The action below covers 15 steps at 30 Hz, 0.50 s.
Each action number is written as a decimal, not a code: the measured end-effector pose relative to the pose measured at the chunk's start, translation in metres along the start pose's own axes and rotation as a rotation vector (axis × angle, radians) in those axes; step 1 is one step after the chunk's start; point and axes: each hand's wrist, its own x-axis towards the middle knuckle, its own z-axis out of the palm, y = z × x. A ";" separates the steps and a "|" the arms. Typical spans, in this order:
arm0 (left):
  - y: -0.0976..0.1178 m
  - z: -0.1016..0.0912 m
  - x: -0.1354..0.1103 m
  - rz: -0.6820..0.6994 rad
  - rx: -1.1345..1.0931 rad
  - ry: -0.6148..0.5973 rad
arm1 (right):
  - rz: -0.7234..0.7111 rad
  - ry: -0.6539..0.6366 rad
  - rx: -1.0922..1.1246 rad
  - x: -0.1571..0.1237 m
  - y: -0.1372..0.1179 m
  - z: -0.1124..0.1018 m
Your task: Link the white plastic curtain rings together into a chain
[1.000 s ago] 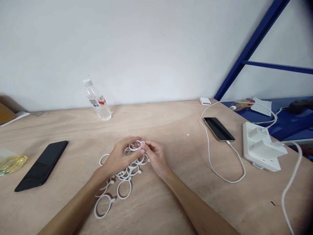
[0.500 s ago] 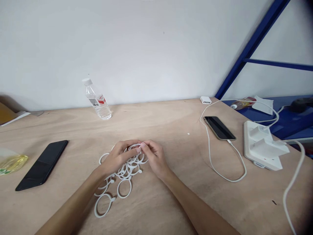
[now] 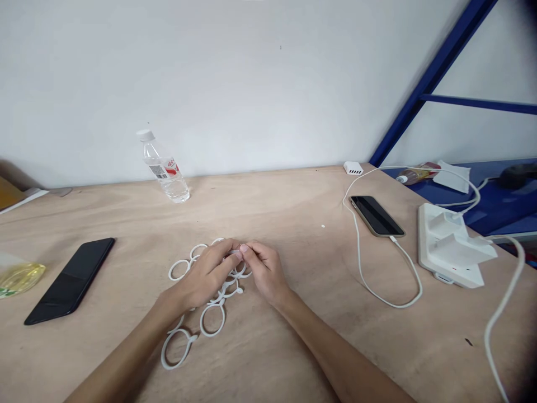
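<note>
My left hand [image 3: 207, 274] is closed in a pinch, thumb against forefinger, on a white plastic ring [image 3: 234, 252] that is mostly hidden by the fingers. Thumb and forefinger of my right hand [image 3: 264, 271] pinch the same spot, their tips meeting those of the left. Beneath and around the hands, several more white rings with small round knobs lie on the wooden table; one ring [image 3: 212, 320] rests below the left hand and another [image 3: 178, 349] nearer me. A further ring [image 3: 179, 270] shows left of the left hand, which covers part of the heap.
A water bottle [image 3: 165, 170] stands near the wall. On the left lie a black phone [image 3: 71, 282] and a clear yellowish packet [image 3: 20, 279]. To the right are a charging phone [image 3: 377, 216], its looping white cable [image 3: 358, 252], a power strip [image 3: 453, 246] and a small charger [image 3: 353, 168].
My left hand has turned slightly and now covers more of the ring between the fingers. Rings beyond it show more. The view has shifted slightly.
</note>
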 end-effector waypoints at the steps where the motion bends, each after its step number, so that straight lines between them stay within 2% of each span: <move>1: 0.000 0.000 0.000 0.010 0.032 0.002 | -0.001 -0.001 0.000 0.000 0.000 0.000; 6: -0.003 -0.007 -0.002 0.086 0.136 0.023 | -0.006 0.028 -0.025 0.001 0.001 0.001; 9: -0.012 -0.016 -0.015 0.097 0.186 0.127 | -0.059 0.059 -0.136 0.001 0.001 0.000; 12: -0.031 -0.022 -0.042 0.056 0.253 0.243 | -0.115 0.069 -0.269 0.000 0.000 0.001; 15: -0.055 -0.022 -0.081 -0.011 0.342 0.293 | -0.132 0.075 -0.362 -0.001 0.000 0.003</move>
